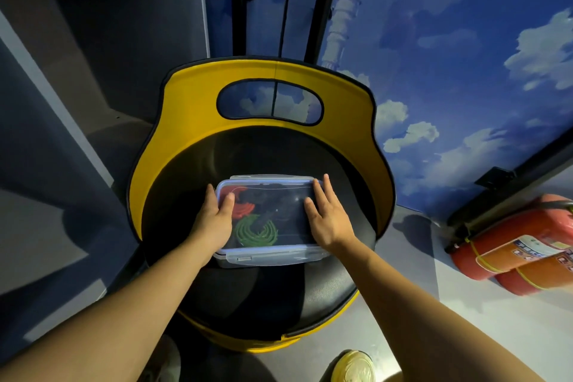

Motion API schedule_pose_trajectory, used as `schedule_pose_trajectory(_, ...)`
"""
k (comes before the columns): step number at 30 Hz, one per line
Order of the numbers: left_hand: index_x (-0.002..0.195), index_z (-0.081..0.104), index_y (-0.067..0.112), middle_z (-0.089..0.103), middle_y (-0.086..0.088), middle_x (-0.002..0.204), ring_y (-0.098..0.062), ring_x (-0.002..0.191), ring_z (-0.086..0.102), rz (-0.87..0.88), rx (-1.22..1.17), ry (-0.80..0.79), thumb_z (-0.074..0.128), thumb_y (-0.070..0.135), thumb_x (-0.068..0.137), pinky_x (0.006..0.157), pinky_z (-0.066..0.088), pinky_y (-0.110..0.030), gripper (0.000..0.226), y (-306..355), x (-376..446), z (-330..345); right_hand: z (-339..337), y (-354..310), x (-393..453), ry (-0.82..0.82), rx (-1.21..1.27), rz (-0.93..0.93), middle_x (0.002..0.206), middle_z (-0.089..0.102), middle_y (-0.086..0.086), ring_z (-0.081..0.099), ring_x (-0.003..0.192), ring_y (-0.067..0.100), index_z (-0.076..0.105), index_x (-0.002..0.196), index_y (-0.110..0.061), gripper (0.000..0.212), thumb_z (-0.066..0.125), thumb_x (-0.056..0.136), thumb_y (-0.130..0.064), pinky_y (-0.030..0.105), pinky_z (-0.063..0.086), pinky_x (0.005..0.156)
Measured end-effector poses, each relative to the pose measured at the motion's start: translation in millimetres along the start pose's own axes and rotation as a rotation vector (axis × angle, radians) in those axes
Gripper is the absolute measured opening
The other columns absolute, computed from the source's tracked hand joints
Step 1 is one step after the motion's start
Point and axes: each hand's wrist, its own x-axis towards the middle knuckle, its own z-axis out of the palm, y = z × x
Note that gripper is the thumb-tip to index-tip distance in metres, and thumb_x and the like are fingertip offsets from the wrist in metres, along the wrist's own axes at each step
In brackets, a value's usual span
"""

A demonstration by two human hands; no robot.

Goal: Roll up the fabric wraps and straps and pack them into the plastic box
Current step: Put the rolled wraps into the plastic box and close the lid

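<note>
Plastic box (266,253): sits mid-seat on the black chair (263,298), lid (273,192) on, so the seat bears the push.
Wraps: red roll (243,209) and green roll (255,232) lie inside, at the left.
Left hand (215,220): fingers straight, flat on the lid's left end.
Right hand (328,217): fingers spread, pressing the right end, likely seating the lid.

Dim, soft-focus view, strongly bowed at the edges.
</note>
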Motion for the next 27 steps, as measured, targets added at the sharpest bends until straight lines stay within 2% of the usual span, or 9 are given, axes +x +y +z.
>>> schedule_pose_trajectory(3,0.161,0.011,0.036,0.025,0.001,0.165,-0.027,0.150,0.030,-0.008,-0.112,-0.022,0.038,0.052,0.105,0.120,0.029,-0.050,0.064,-5,5,0,-5,2,2,-0.041,0.115,0.052,0.169,-0.006,-0.010,0.014,0.153,0.010,0.012,0.162,-0.021,0.064,0.038,0.108,-0.041,0.024,0.018,0.117)
schedule_pose_trajectory(5,0.158,0.018,0.042,0.033,0.004,0.162,-0.026,0.145,0.038,-0.016,-0.158,-0.027,0.039,0.057,0.103,0.117,0.035,-0.052,0.062,-9,9,-1,-4,5,4,-0.048,0.241,0.090,0.169,-0.002,-0.008,0.010,0.154,0.009,0.008,0.162,-0.020,0.066,0.041,0.107,-0.038,0.020,0.012,0.116)
schedule_pose_trajectory(9,0.146,0.032,0.057,0.050,0.003,0.151,-0.026,0.132,0.054,-0.109,-0.297,-0.088,0.046,0.074,0.090,0.106,0.047,-0.056,0.060,-22,23,-3,-1,12,6,-0.038,0.582,0.221,0.162,0.030,-0.004,0.033,0.145,0.011,0.009,0.162,-0.025,0.071,0.049,0.105,-0.039,0.025,0.023,0.119)
schedule_pose_trajectory(12,0.121,0.060,0.050,0.071,0.000,0.122,-0.026,0.108,0.069,-0.107,-0.459,-0.113,0.045,0.052,0.103,0.092,0.057,-0.053,0.024,-16,19,-2,1,16,6,-0.037,0.794,0.274,0.153,0.042,-0.007,0.047,0.132,0.010,0.017,0.161,-0.025,0.067,0.052,0.104,-0.034,0.028,0.036,0.114)
schedule_pose_trajectory(15,0.124,0.061,0.045,0.072,0.000,0.118,-0.026,0.109,0.069,-0.074,-0.462,-0.099,0.044,0.045,0.106,0.094,0.056,-0.053,0.025,-11,16,-1,2,20,8,-0.031,0.925,0.304,0.148,0.052,-0.004,0.058,0.126,0.013,0.027,0.158,-0.028,0.062,0.054,0.103,-0.034,0.038,0.044,0.113)
schedule_pose_trajectory(19,0.140,0.048,0.042,0.062,0.000,0.136,-0.025,0.123,0.059,-0.004,-0.334,-0.045,0.042,0.051,0.104,0.104,0.049,-0.050,0.038,-13,15,-2,4,17,6,0.011,0.806,0.282,0.147,0.051,-0.006,0.054,0.128,0.012,0.027,0.158,-0.026,0.061,0.052,0.104,-0.036,0.029,0.043,0.109)
schedule_pose_trajectory(22,0.150,0.039,0.031,0.053,-0.002,0.144,-0.027,0.128,0.053,0.024,-0.218,0.036,0.040,0.039,0.107,0.099,0.043,-0.039,0.044,-7,6,-2,6,14,-1,0.163,0.582,0.237,0.148,0.051,-0.005,0.051,0.132,0.013,0.039,0.154,-0.024,0.065,0.058,0.097,-0.049,0.035,0.039,0.115)
schedule_pose_trajectory(25,0.147,0.042,0.019,0.050,-0.007,0.144,-0.029,0.127,0.052,0.077,-0.057,0.191,0.046,0.032,0.106,0.091,0.041,-0.035,0.044,-2,-10,-4,6,9,-11,0.356,0.394,0.184,0.137,0.054,-0.003,0.052,0.123,0.010,0.056,0.140,-0.018,0.052,0.059,0.097,-0.046,0.025,0.039,0.108)
schedule_pose_trajectory(27,0.140,0.048,0.015,0.053,-0.009,0.140,-0.030,0.125,0.054,0.138,0.004,0.263,0.050,0.030,0.104,0.090,0.043,-0.035,0.039,-3,-24,-4,8,7,-17,0.391,0.368,0.145,0.127,0.061,-0.003,0.059,0.114,0.012,0.061,0.131,-0.023,0.040,0.054,0.099,-0.045,0.029,0.047,0.099)
